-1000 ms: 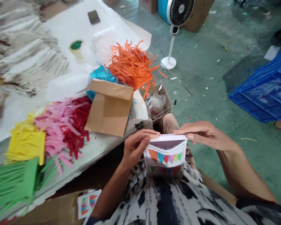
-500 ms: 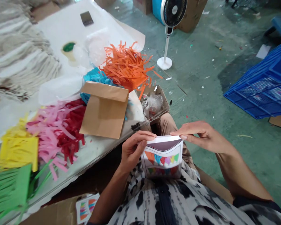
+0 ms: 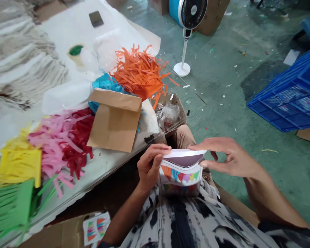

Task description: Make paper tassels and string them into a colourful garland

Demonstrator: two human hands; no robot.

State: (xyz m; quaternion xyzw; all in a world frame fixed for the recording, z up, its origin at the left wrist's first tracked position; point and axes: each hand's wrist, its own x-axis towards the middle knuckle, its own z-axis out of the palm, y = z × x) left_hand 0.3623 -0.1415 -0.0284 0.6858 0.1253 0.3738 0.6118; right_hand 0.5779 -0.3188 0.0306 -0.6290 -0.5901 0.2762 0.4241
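Observation:
A white printed paper packet with pictures of colourful tassel garlands stands upright at my lap, its mouth gaping at the top. My left hand is closed on the packet's upper left corner, thumb in front and fingers behind. At the upper right corner, my right hand has its fingers on the back flap and its thumb at the front edge, with a gap between them. The packet's inside looks dark, and its contents cannot be made out.
A brown paper envelope lies on the table beside orange, pink and red fringed paper, with yellow and green fringes nearer. A printed card rests on cardboard below. A fan and a blue crate stand on the floor.
The right thumb has moved down and apart from the fingers, and the packet's mouth has widened on that side. My left hand keeps its hold, shifted slightly right.

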